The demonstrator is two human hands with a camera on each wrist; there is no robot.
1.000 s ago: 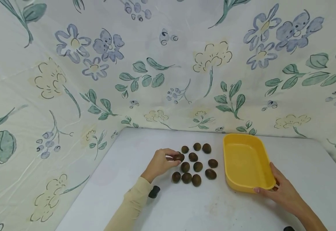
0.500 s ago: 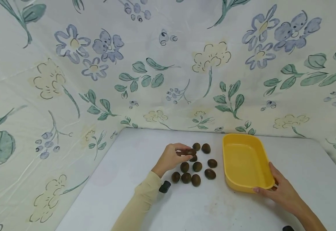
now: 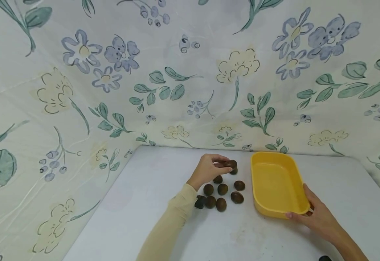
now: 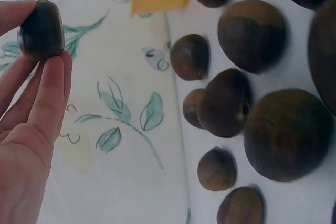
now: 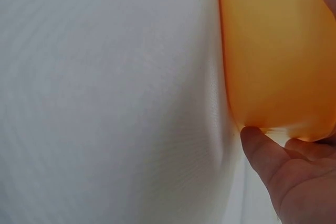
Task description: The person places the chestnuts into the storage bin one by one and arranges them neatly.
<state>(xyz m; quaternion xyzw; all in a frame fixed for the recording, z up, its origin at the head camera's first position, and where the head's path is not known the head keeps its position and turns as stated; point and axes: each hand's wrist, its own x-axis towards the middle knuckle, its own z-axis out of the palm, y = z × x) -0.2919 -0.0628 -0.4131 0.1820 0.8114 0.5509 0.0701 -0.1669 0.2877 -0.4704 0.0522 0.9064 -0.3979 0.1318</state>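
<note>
My left hand (image 3: 207, 168) pinches a dark brown, egg-shaped fruit (image 4: 43, 32) between thumb and fingertips, above the back of the fruit group. Just under it in the head view, part of another fruit (image 3: 234, 171) shows. Several similar glossy fruits, one of them a front fruit (image 3: 221, 204), lie loosely spread on the white table. Farther right is a yellow rectangular tray (image 3: 279, 190), its inside bare. My right hand (image 3: 318, 215) grips the tray's near right corner, thumb at the front edge. In the right wrist view, fingers touch the orange-looking tray wall (image 5: 278, 61).
A floral cloth (image 3: 176, 90) hangs behind the table and along its left side. Beneath the left sleeve a black wrist device (image 3: 200, 202) overlaps the front row of fruits. White tabletop (image 3: 229, 239) extends in front of the fruits and tray.
My left hand has moved right and slightly back, carrying the fruit over the group toward the tray and covering some back fruits. My right hand and the tray stay in place.
</note>
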